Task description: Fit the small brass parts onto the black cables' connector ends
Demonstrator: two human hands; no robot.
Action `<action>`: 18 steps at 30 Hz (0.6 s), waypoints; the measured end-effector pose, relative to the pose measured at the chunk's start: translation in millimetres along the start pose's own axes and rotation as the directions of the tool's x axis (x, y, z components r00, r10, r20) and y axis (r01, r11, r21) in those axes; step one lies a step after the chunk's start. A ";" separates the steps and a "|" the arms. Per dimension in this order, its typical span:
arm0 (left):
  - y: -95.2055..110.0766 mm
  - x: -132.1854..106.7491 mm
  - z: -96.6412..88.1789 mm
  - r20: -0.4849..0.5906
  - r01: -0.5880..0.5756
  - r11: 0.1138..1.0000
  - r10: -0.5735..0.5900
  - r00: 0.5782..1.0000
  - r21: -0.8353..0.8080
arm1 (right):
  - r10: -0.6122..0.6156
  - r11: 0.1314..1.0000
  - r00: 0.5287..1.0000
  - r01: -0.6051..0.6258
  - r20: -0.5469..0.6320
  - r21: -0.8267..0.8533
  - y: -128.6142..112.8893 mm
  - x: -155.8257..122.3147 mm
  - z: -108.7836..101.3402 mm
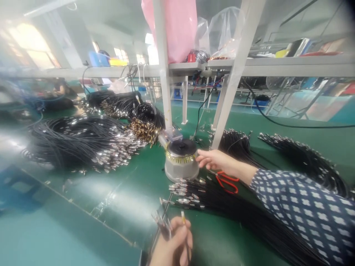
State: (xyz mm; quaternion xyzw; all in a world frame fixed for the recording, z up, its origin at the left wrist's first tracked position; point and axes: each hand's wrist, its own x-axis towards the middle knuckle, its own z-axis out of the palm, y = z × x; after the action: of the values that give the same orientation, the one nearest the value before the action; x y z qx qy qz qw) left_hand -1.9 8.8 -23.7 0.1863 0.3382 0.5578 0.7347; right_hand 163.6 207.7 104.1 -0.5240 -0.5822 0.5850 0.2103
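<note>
My left hand [177, 238] is closed around several thin black cables with bare metal ends. One of these cables, pinched between thumb and fingers, carries a small yellow sleeve [183, 218] near its tip. My right hand [212, 160] reaches to the rim of a round grey device [181, 170] with a black disc on top and small yellow pieces around its edge. Its fingertips are pinched together at that rim; what they hold, if anything, is too small to make out. Below the device lies a bundle of black cables [222, 203] with silvery ends. Red-handled scissors [227, 181] rest beside it.
Large coiled black cables [74, 136] lie on the green bench top at left, and a coil with brass-coloured ends [144, 129] sits behind the device. More cable bundles [305, 159] lie at right. White frame posts [163, 66] rise behind, carrying a shelf [291, 66].
</note>
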 end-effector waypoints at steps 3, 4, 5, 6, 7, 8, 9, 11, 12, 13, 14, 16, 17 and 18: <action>1.0 -0.2 -0.1 -0.007 -0.005 1.000 0.005 1.000 0.020 | -0.006 0.999 1.000 0.005 0.028 0.033 -1.3 4.5 12.8; 1.2 -0.2 -0.4 -0.009 -0.006 1.000 0.006 1.000 0.027 | -0.005 0.999 0.999 0.003 0.036 0.035 -1.6 6.3 15.7; 1.4 -0.1 -0.8 -0.011 -0.006 0.999 0.006 1.000 0.034 | 0.000 0.999 0.999 -0.002 0.044 0.035 -2.1 8.5 17.5; 1.7 -0.1 -1.3 -0.014 -0.005 0.999 0.006 1.000 0.042 | 0.009 0.999 0.999 -0.011 0.053 0.034 -2.8 11.2 18.0; 2.1 0.0 -1.9 -0.015 -0.004 0.999 0.005 1.000 0.051 | 0.021 0.999 0.998 -0.023 0.064 0.034 -3.7 14.4 17.5; 2.5 0.0 -2.3 -0.016 -0.003 0.998 0.004 1.000 0.059 | 0.036 0.999 0.996 -0.039 0.079 0.032 -4.6 17.7 16.3; 3.0 -0.1 -2.7 -0.017 -0.001 0.998 0.002 1.000 0.068 | 0.054 0.998 0.994 -0.057 0.097 0.030 -5.1 20.6 14.8; 4.0 -0.3 -2.9 -0.019 0.003 0.997 -0.001 1.000 0.081 | 0.093 0.995 0.986 -0.096 0.138 0.016 -3.5 23.1 12.0; 4.3 -0.5 -2.7 -0.020 0.004 0.996 -0.003 1.000 0.084 | 0.113 0.993 0.981 -0.115 0.161 0.003 -0.8 21.8 11.3; 4.4 -0.7 -2.3 -0.021 0.005 0.996 -0.003 1.000 0.085 | 0.131 0.991 0.974 -0.131 0.183 -0.015 3.2 18.7 11.2; 4.3 -0.9 -1.8 -0.022 0.005 0.997 -0.003 1.000 0.083 | 0.146 0.989 0.968 -0.143 0.203 -0.033 8.2 13.9 11.4; 3.7 -1.3 -0.5 -0.021 0.003 0.997 -0.002 1.000 0.074 | 0.160 0.987 0.960 -0.150 0.229 -0.060 19.1 1.8 12.0; 3.5 -1.4 0.2 -0.021 0.002 0.998 -0.001 1.000 0.068 | 0.152 0.988 0.961 -0.143 0.232 -0.057 23.5 -4.0 11.9; 3.4 -1.5 0.9 -0.022 0.002 0.998 -0.001 1.000 0.062 | 0.137 0.991 0.965 -0.130 0.225 -0.042 26.1 -8.6 11.6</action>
State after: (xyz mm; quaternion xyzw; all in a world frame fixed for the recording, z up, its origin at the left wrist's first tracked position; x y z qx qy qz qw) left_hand -3.8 8.5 -20.5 0.2026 0.3633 0.5487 0.7252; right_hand 166.3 188.8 81.1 -0.4944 -0.5737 0.6460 0.0953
